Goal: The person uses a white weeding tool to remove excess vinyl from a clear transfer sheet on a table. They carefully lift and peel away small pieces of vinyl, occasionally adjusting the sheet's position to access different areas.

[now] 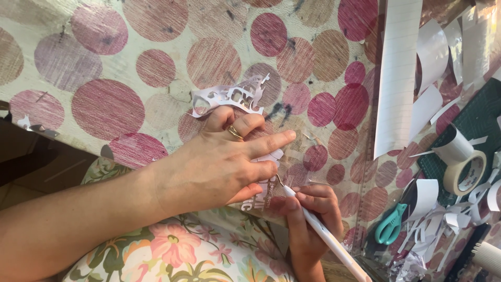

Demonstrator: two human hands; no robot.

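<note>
My left hand (224, 162) lies flat on a clear plastic sheet (308, 156) over the spotted tablecloth, its fingers spread and a gold ring on one finger. Between two of those fingers sticks up a strip of cut-out white paper lettering (229, 96). Under the palm sits a white sticker sheet with letters (263, 193). My right hand (308, 219) grips a white pen-shaped craft tool (326, 237) like a pencil. The tool's metal tip touches the sticker just below my left fingertips.
A lined white sheet (399, 73) lies at the right. Beyond it are curled paper strips (436, 52), a roll of masking tape (466, 169) on a dark green cutting mat (477, 122), teal-handled scissors (391, 224) and several paper scraps (443, 222). Floral fabric (182, 250) covers my lap.
</note>
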